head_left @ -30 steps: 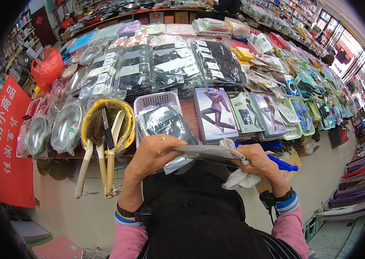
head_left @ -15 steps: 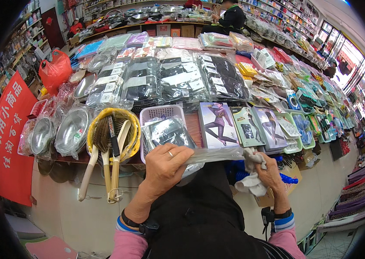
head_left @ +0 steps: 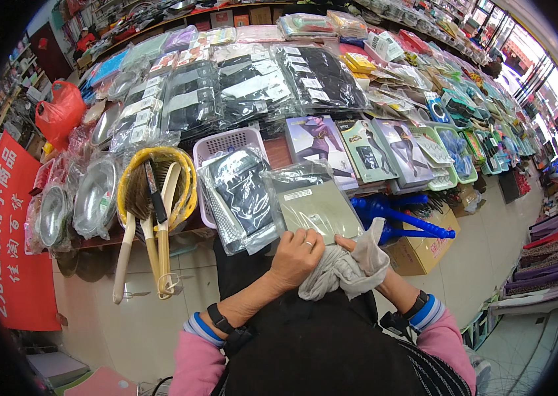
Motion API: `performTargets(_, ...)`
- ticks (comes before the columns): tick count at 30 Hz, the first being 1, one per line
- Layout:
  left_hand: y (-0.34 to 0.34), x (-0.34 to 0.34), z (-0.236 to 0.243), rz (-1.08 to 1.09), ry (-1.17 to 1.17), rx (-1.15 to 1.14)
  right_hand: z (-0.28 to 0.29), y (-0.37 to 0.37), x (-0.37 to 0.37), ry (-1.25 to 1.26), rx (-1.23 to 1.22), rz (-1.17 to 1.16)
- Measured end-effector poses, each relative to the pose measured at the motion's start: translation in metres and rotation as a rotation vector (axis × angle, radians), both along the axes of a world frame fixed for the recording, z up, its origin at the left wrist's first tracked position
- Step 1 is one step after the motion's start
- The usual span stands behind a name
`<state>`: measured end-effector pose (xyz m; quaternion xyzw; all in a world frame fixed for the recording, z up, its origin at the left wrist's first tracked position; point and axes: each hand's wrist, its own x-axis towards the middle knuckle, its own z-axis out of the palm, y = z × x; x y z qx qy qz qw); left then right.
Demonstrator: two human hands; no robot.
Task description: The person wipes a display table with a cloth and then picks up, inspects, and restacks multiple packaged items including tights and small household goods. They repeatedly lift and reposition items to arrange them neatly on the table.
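Observation:
A flat package (head_left: 311, 204) in a clear plastic bag, dark at the top with an olive-beige card below, lies tilted at the table's near edge. My left hand (head_left: 299, 259) has its fingers curled on the near edge of that bag. A crumpled grey-white cloth (head_left: 333, 272) hangs in my right hand (head_left: 368, 261), whose thumb also presses the bag's near right corner. The cloth hides most of the right fingers. Just left, another bagged dark package (head_left: 241, 191) leans over the lilac plastic basket (head_left: 198, 158).
Boxes with leg pictures (head_left: 366, 150) stand behind the package. Brushes with pale handles (head_left: 153, 257) jut from a yellow-rimmed basket (head_left: 193, 181) at left. Blue plastic objects (head_left: 401, 218) stick out at right above a cardboard box (head_left: 427, 244). Bagged dark garments (head_left: 322, 79) lie farther back.
The bag, earlier stretched edge-on between my hands, now lies face up. My hands have come closer together and lower, the right one still with the cloth. The view has tilted down.

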<state>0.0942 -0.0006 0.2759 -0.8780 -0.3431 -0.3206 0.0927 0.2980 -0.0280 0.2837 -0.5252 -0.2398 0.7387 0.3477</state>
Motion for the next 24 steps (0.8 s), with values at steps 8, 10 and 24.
performTargets(8,-0.001,-0.035,-0.007,0.011,-0.404,-0.455,-0.016,0.015,0.043,0.228,-0.299,0.049)
performTargets(10,0.003,-0.041,-0.016,0.164,-0.642,-0.705,-0.009,0.011,0.051,0.191,-0.295,0.018)
performTargets(24,0.051,0.001,-0.019,-0.443,-1.262,-1.733,-0.004,0.007,0.106,0.134,-0.068,-0.139)
